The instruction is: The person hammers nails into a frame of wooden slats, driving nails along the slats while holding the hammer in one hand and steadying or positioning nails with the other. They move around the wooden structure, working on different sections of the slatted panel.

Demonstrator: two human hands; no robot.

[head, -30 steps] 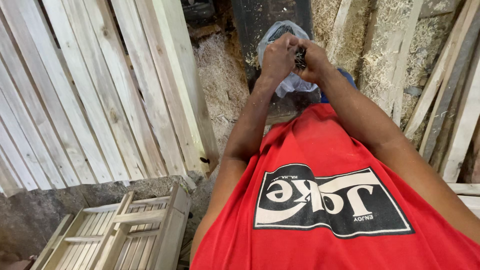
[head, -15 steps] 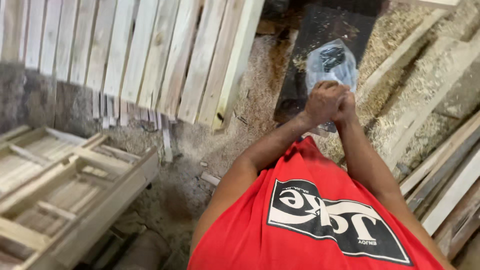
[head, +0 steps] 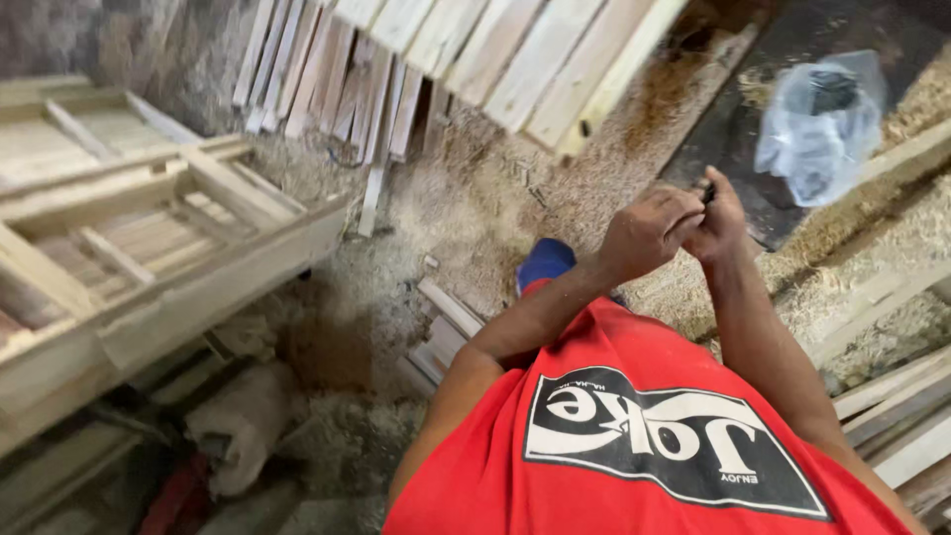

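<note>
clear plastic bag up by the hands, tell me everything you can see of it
The clear plastic bag is thin, crinkled and see-through with a bluish-white sheen. It is bunched near the top, with something small and dark inside that is too blurred to identify. It lies on a dark board amid sawdust, just beyond both hands. Neither the left hand nor the right hand touches it; they are pressed together around a small dark object.

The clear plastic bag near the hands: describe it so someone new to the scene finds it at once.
Start at the fan of pale wooden slats along the top, then go right to the dark board lying on the sawdust. The clear plastic bag sits on that board, just above and right of the two joined hands. It is the only shiny, crumpled, see-through thing there, with something dark inside.
</note>
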